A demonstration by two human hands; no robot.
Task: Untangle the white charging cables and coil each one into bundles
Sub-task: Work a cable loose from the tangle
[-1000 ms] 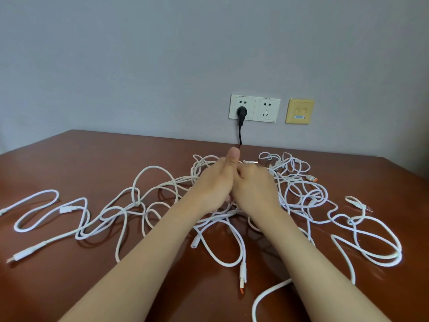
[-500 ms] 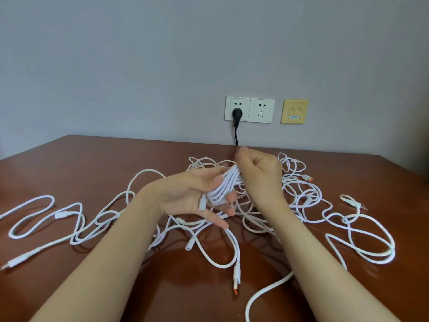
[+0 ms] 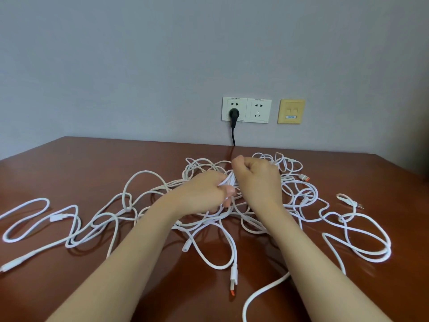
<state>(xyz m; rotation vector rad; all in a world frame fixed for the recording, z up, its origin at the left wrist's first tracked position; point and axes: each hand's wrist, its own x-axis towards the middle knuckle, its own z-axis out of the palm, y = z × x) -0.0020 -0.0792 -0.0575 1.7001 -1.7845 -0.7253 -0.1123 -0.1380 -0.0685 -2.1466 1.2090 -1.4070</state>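
Several white charging cables (image 3: 144, 212) lie tangled across the brown table (image 3: 69, 163), spreading from far left to far right. Above the middle of the tangle, my left hand (image 3: 204, 194) grips a small bunch of white strands (image 3: 228, 180), fingers curled round it. My right hand (image 3: 257, 180) is closed in a fist on the same bunch, just right of and above the left hand. One cable end with an orange-tipped plug (image 3: 233, 283) lies near the front; another orange-tipped plug (image 3: 304, 177) lies at the back right.
On the wall behind the table sit a white double socket (image 3: 257, 110) with a black plug (image 3: 233, 115) and cord dropping behind the table edge, and a yellow wall plate (image 3: 291, 111). The table's right edge runs off at the far right.
My left hand has turned palm-down and closed on the strands it held in an open palm. My right hand stays clenched on the bunch. Both hands sit slightly closer together.
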